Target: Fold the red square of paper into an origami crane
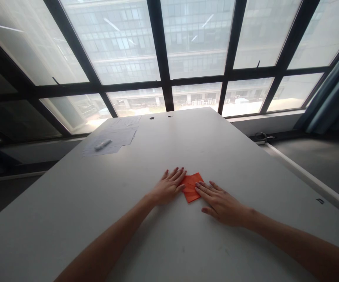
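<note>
A small piece of folded orange paper lies on the white table between my two hands. Its outline is uneven, with fold lines and overlapping layers showing. My left hand rests flat at the paper's left side, fingers stretched out, with the thumb and fingertips touching its edge. From the right, my right hand lies with its fingertips on the paper's right part and its thumb apart on the tabletop. Parts of the paper's left and right edges are hidden under the fingers.
White sheets of paper lie at the table's far left, with a whitish tube-shaped item on them. Two small holes, one a dark round hole, sit near the far edge. A dark mark shows at the right. Windows stand beyond the table.
</note>
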A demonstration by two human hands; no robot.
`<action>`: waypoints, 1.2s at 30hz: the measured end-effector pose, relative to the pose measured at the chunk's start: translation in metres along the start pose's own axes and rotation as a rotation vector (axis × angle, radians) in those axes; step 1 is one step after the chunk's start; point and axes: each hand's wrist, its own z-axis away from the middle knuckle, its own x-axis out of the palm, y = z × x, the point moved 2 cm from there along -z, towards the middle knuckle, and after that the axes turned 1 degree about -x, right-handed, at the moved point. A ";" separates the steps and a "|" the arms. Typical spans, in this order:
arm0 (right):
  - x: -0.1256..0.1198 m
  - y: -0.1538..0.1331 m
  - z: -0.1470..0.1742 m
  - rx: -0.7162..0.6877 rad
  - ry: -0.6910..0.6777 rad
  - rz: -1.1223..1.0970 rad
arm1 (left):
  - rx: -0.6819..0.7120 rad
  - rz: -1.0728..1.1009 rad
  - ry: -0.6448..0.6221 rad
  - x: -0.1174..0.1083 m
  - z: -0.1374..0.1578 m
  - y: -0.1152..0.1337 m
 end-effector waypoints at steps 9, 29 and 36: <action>-0.003 -0.004 -0.002 0.018 0.021 0.008 | -0.196 0.050 0.412 -0.017 -0.008 0.002; 0.005 0.023 -0.013 0.329 0.391 -0.076 | -0.151 0.487 0.321 -0.014 -0.013 0.023; 0.006 0.024 -0.012 0.318 0.389 -0.087 | -0.283 0.545 0.138 -0.021 -0.008 0.013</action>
